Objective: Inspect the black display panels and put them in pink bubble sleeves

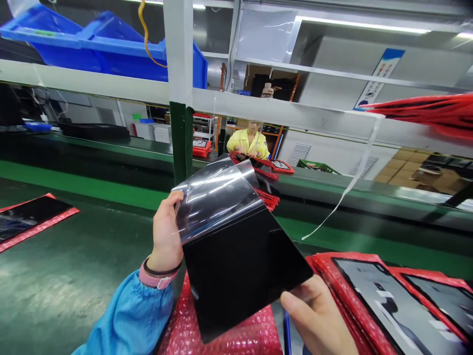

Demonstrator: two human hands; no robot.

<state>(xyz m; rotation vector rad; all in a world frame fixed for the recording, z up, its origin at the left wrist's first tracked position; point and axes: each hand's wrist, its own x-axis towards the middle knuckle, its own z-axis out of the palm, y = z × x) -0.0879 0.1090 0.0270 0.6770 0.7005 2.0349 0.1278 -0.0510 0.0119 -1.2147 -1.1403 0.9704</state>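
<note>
Clear film (216,197) curls away from the far half of a black display panel (240,271), and I have that panel up in the air between my two hands, tilted, its near corner dipping over red bubble wrap (225,333). My left hand (166,231) sits at the panel's left edge, fingers pressed together and pinching the panel and the lifted film; how the thumb lies I cannot tell. My right hand (314,315) pinches the panel's right corner, thumb on top, the other fingers hidden beneath it. A blue sleeve (129,315) with a pink cuff (158,278) comes in from the near left. Open room lies to my left, over the dark green conveyor belt (62,281), where a red-framed panel (29,219) rests at the edge of my view. At the near right, more red-framed panels (391,305) overlap just beside my right hand, and a white film strip (343,197) hangs loose to the right of the work. Overhead, blue plastic bins (111,49) sit on a white shelf (92,81); I cannot see what is in them. Far off, a co-worker in a yellow jacket (248,143) handles red-edged pieces across the belt.
</note>
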